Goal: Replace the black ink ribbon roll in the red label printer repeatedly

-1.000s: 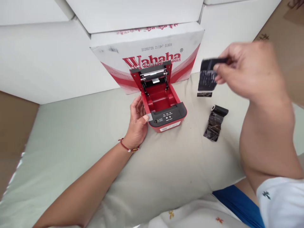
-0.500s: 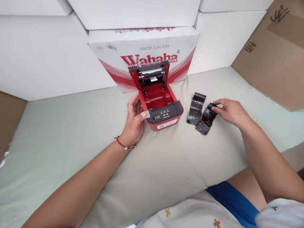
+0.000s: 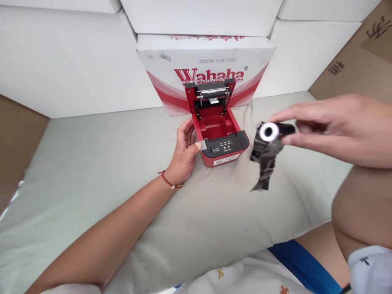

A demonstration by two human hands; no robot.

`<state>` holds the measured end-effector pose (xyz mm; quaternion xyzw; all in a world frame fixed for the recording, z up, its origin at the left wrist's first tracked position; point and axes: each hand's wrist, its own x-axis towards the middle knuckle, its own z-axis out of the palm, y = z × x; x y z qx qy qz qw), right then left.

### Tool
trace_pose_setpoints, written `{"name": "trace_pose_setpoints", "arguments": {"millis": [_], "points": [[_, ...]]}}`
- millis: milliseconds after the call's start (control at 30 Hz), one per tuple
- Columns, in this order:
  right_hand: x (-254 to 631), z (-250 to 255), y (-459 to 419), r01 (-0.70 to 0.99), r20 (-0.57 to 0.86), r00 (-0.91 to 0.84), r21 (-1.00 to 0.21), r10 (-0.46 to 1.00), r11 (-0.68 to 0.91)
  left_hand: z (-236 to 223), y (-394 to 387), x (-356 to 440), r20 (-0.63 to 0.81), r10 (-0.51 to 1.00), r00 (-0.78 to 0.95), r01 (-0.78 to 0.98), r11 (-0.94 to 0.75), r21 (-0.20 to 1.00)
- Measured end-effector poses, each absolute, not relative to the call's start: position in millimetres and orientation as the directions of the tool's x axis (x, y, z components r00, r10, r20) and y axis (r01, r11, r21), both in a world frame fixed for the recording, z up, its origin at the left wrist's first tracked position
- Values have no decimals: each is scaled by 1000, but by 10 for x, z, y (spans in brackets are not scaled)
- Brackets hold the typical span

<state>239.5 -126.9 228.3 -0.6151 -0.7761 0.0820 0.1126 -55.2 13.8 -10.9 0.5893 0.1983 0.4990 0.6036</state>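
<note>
1. Right hand (image 3: 339, 126): grasping black roll (image 3: 286, 130) between thumb and fingers, raised above the cloth (image 3: 306, 192); roll's white core end faces away from the palm.
2. Creased black strip (image 3: 267, 167) hangs from roll, below the fingertips.
3. Second black piece (image 3: 256, 148): beyond the fingertips, partly hidden behind roll.
4. Red-and-black device (image 3: 225, 148): further left of right hand, lid (image 3: 211, 96) up, red bay exposed.
5. Left hand (image 3: 184, 155): gripping device's left side, thumb at grey tab (image 3: 203, 145).
6. Wahaha box (image 3: 211, 57): beyond both hands, behind device.
</note>
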Motion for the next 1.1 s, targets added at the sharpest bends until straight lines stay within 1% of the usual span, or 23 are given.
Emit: {"name": "trace_pose_setpoints", "arguments": {"millis": [33,67,100,167,267,333,400,467,533,567,633,700,733,833,900,967,1033,1100], "points": [[2234,2289,-1129,914,14,-300,-283,954,291,-112,136,-550,350,836,422,-367,-196,910],[2075,2264,-980,912,17,-307,-282,952,299,-115,133,-549,352,835,422,-364,-200,910],[1922,2218,-832,919,58,-297,-255,953,301,-118,130,-548,354,834,423,-361,-204,910],[1654,2096,-576,952,43,-251,-173,967,254,-123,126,-547,354,834,422,-353,-208,912],[1384,1937,-343,981,-58,-186,-70,981,182,-123,117,-549,346,837,423,-332,-213,919],[1293,1857,-262,988,-105,-156,-28,982,154,-120,110,-552,345,834,431,-315,-219,924],[1262,1756,-188,989,-115,-149,-22,982,147,-116,106,-554,351,827,439,-303,-231,925],[1278,1606,-91,989,-63,-139,-53,988,136,-113,105,-556,360,822,442,-294,-246,924],[1329,1420,25,983,40,-145,-109,989,148,-111,107,-555,368,816,445,-296,-253,921],[1364,1330,79,975,95,-164,-137,982,176,-109,108,-553,373,814,446,-302,-255,918],[1437,1205,138,942,173,-249,-186,953,280,-100,105,-547,384,809,446,-311,-262,914],[1502,1186,94,890,216,-343,-236,914,390,-87,96,-539,393,807,441,-305,-277,911],[1528,1215,25,869,231,-364,-264,902,418,-79,89,-535,398,807,436,-301,-286,910],[1587,1366,-338,834,291,-350,-336,890,438,-59,71,-518,403,814,419,-297,-297,908],[1630,1422,-641,816,354,-335,-354,873,456,-60,67,-505,401,817,414,-295,-296,908],[1685,1395,-916,786,405,-356,-357,842,504,-73,68,-495,402,817,413,-299,-296,907],[1748,1305,-1122,760,436,-390,-346,811,551,-85,58,-499,404,820,406,-299,-298,906],[1803,1200,-1249,750,462,-406,-324,788,576,-72,23,-525,400,837,374,-257,-321,911]]}}
